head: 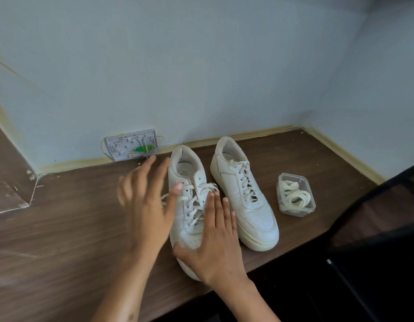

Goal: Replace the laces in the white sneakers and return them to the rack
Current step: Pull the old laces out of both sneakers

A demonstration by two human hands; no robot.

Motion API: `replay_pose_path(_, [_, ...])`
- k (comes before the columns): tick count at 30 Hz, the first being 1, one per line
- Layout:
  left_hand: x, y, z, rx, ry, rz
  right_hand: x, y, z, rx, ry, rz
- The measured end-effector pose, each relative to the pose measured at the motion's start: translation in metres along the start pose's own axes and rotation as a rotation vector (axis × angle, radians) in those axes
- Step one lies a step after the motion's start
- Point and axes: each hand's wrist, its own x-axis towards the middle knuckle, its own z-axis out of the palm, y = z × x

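Observation:
Two white sneakers stand side by side on a brown wooden table (62, 240), toes toward me. The left sneaker (188, 173) has loosened laces spilling over its sides. The right sneaker (245, 196) is laced. My left hand (145, 205), blurred, is spread with straight fingers beside the left sneaker, its thumb over the laces. My right hand (217, 240) lies flat with straight fingers over that sneaker's toe and lower laces. A clear plastic tub (295, 194) to the right of the sneakers holds coiled cream laces (296, 197).
A grey open wall box (131, 145) with thin wires and a green part sits against the pale wall behind the left sneaker. The walls meet in a corner at the back right. A black chair (375, 228) stands at the table's right front edge.

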Motion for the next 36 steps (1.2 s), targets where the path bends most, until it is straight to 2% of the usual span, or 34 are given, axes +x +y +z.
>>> replay_pose_path(2, [-0.006, 0.005, 0.008, 0.042, -0.043, 0.075, 0.0, -0.001, -0.001, 0.0, 0.001, -0.002])
replay_pose_path(8, [-0.007, 0.01, 0.015, 0.052, 0.055, 0.106, -0.001, -0.002, -0.002, -0.004, 0.011, 0.003])
replay_pose_path(9, [-0.006, 0.01, 0.014, 0.012, 0.098, 0.056, -0.001, -0.002, -0.002, 0.001, 0.01, 0.005])
replay_pose_path(12, [-0.001, 0.003, 0.008, -0.187, 0.308, -0.248, -0.001, -0.001, -0.002, -0.001, -0.005, 0.008])
replay_pose_path(14, [0.001, -0.006, 0.006, -0.201, 0.36, -0.354, -0.001, -0.001, -0.002, 0.003, -0.009, 0.007])
replay_pose_path(17, [-0.003, -0.015, 0.007, -0.149, 0.231, -0.326, 0.0, -0.001, -0.003, 0.019, -0.009, 0.005])
replay_pose_path(22, [-0.002, -0.003, 0.009, -0.074, 0.029, 0.013, 0.001, 0.001, 0.002, 0.05, 0.054, -0.027])
replay_pose_path(25, [-0.004, 0.002, 0.016, -0.073, -0.005, 0.087, 0.001, 0.003, 0.004, 0.108, 0.078, -0.074])
replay_pose_path(28, [-0.005, 0.003, 0.02, -0.19, -0.014, 0.018, 0.001, 0.003, 0.005, 0.176, 0.051, -0.105])
replay_pose_path(32, [-0.004, -0.006, 0.016, -0.461, 0.016, -0.256, 0.001, 0.005, 0.005, 0.21, 0.043, -0.102])
replay_pose_path(34, [-0.004, -0.016, 0.014, -0.454, 0.03, -0.343, 0.001, 0.005, 0.005, 0.189, 0.044, -0.09])
replay_pose_path(36, [-0.002, -0.022, 0.01, -0.374, 0.043, -0.35, 0.001, 0.005, 0.005, 0.164, 0.051, -0.077])
